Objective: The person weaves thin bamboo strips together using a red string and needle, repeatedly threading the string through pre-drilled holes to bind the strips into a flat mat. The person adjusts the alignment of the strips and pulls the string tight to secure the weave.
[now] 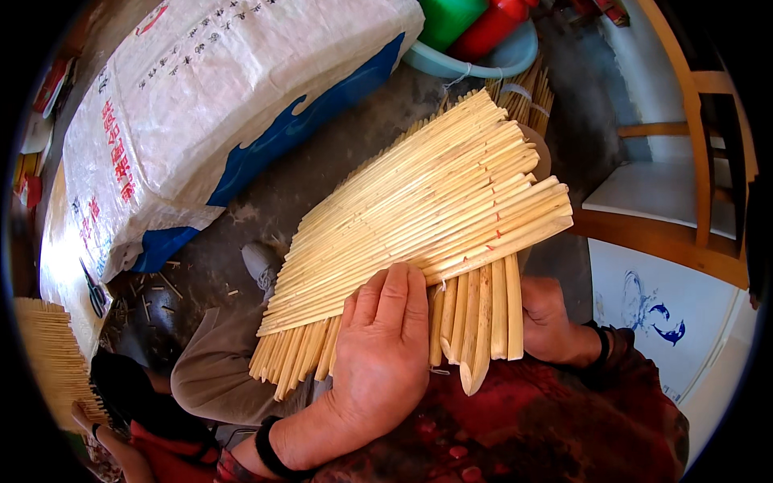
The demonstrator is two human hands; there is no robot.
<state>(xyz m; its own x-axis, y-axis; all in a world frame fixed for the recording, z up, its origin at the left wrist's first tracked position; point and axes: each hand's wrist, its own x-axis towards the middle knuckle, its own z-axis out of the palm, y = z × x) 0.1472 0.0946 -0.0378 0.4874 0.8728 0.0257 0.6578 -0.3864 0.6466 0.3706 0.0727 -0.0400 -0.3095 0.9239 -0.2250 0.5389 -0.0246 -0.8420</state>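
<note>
A mat of pale, thin sticks (403, 201), bound side by side with red marks near one end, slants over my lap on top of a second layer of crosswise sticks (483, 314). My left hand (378, 346) lies on its near edge, fingers pressed together and curled onto the sticks. My right hand (551, 322) is closed just right of the lower sticks' ends, partly behind them; what is inside its fingers is hidden. A white string shows between the layers near my left fingertips.
A large white-and-blue sack (225, 88) fills the upper left, scissors (95, 296) beside it. A blue basin (431, 64) and stick bundle (535, 101) stand behind. Wooden furniture (692, 161) is on the right. Another person's hand (84, 419) touches a stick mat at lower left.
</note>
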